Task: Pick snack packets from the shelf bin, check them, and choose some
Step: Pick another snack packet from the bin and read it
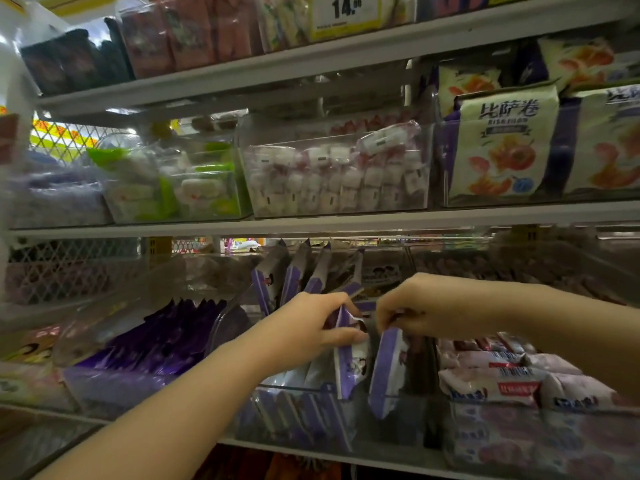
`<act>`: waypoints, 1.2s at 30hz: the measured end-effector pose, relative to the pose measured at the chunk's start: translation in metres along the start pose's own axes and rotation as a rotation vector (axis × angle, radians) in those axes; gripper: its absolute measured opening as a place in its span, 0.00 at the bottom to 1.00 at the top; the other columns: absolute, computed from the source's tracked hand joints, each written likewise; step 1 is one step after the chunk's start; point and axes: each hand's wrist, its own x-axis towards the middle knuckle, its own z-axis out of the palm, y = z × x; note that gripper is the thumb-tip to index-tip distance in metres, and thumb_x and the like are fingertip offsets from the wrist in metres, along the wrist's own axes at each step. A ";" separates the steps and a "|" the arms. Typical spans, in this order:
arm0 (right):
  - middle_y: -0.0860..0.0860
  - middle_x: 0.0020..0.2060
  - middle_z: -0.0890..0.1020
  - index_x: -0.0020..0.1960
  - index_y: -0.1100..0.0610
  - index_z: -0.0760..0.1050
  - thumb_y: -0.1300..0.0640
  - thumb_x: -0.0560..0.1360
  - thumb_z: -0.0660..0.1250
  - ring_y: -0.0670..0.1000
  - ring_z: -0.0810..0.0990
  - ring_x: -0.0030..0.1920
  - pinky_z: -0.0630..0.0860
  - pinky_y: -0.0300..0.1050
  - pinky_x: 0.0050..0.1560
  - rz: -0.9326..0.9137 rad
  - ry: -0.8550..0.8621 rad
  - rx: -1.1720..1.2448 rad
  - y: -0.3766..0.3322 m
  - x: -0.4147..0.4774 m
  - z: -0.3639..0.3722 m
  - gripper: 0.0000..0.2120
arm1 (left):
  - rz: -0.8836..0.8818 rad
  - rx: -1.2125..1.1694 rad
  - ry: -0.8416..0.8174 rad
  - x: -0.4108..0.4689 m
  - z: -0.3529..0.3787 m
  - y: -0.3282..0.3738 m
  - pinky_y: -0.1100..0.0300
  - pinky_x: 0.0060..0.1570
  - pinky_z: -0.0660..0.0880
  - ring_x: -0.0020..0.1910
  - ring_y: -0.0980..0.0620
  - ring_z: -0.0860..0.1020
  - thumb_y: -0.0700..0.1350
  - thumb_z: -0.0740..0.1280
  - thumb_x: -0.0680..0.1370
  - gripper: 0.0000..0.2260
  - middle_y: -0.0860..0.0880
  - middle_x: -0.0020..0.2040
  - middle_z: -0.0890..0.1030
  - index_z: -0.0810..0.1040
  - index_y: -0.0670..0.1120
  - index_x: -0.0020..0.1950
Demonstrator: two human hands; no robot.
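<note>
Your left hand (311, 323) is curled round the upper part of a purple-and-white snack packet (350, 365). Your thumb lies across its front face and your fingers are folded behind it. That packet stands roughly upright, its lower end down inside the clear shelf bin (298, 396).

Your right hand (429, 306) is at 3 o'clock from the left one and just beside it. Its fingertips are bunched downward on the top edge of a second packet (386, 372) of the same kind, pinching it so that it hangs slightly tilted, with its bottom corner near the bin's front wall. The two packets are side by side and close, but I cannot tell whether they touch.

At 12 o'clock from your hands, further back in the same bin, a row of like packets (298, 275) stands leaning. At 9 o'clock the neighbouring bin holds dark purple packets (162, 341) on edge. At 3 o'clock, pink-and-white wrapped snacks (495, 379) lie piled.

On the shelf above, a clear bin of small white pieces (336, 178) sits at 12 o'clock, green-and-white packs (180, 185) at 10 o'clock, and large bags printed with orange pastry (502, 143) at 2 o'clock. Higher still at 12 o'clock, a yellow price tag (346, 12) reads 14.99
</note>
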 end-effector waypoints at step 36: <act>0.45 0.37 0.81 0.48 0.48 0.76 0.41 0.72 0.68 0.43 0.79 0.34 0.79 0.46 0.37 0.075 0.658 0.296 -0.047 -0.052 0.018 0.12 | -0.224 0.041 -0.091 -0.063 0.002 0.036 0.73 0.55 0.65 0.65 0.56 0.72 0.44 0.58 0.83 0.14 0.51 0.69 0.74 0.78 0.53 0.66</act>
